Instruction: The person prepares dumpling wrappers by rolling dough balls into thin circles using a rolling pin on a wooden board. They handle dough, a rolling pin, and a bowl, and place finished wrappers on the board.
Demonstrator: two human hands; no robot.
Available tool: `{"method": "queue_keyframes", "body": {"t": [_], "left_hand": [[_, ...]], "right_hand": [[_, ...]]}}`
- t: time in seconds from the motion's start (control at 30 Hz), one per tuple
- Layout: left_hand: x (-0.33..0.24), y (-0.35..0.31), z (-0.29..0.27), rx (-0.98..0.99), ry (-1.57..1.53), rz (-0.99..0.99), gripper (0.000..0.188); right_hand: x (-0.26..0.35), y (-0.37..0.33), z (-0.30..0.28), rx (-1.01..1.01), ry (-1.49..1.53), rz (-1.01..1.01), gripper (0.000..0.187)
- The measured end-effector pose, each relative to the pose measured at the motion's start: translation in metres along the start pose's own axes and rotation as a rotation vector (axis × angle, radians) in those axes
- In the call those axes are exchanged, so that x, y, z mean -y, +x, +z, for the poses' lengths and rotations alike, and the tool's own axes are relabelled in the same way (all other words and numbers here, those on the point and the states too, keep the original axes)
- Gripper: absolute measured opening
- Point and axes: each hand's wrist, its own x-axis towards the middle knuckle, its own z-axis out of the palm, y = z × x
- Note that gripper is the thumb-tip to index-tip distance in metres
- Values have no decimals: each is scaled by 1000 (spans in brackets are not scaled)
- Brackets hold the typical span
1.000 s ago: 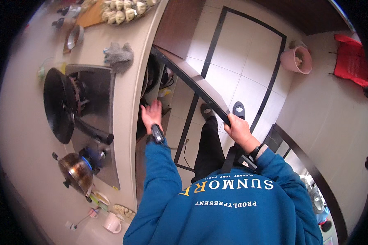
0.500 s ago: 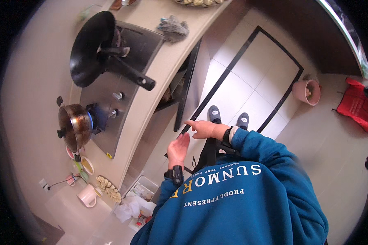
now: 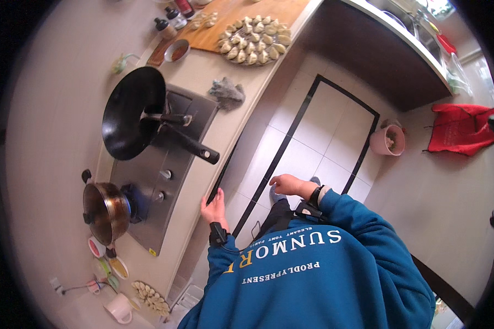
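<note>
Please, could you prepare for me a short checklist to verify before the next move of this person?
1. Left hand free: ok, open with nothing visible in it.
2. Right hand free: cannot tell, its fingers are curled.
3. Heat off: not ok, a blue flame shows at the base of the pot.
4. Wok handle turned inward: not ok, it points toward the edge of the counter.
5. Pot contents: cannot tell.
</note>
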Motion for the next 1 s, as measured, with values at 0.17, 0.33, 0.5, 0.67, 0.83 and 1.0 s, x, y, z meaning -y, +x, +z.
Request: {"method": "queue_keyframes", "body": {"t": [0.17,0.33,0.5,0.67,0.83,1.0], "left_hand": [[-11,15,8,-10,95,48,71],[-4,18,5,85,167,177,59],[31,9,10,-118,127,335,81],[154,5,34,-91,216,231,79],[287,56,126,135,526,140,29],[332,110,224,265,620,193,31]], "right_hand": [[-34,-7,-40,-94,66,-24,36],[-97,-19,-89,-257,220,83,34],[-173,-20,-153,-216,277,122,37],[-225,-12,-256,-274,282,88,37],[-230,3,-370,-215,192,7,34],[-206,36,-440,-220,158,-144,33]]}}
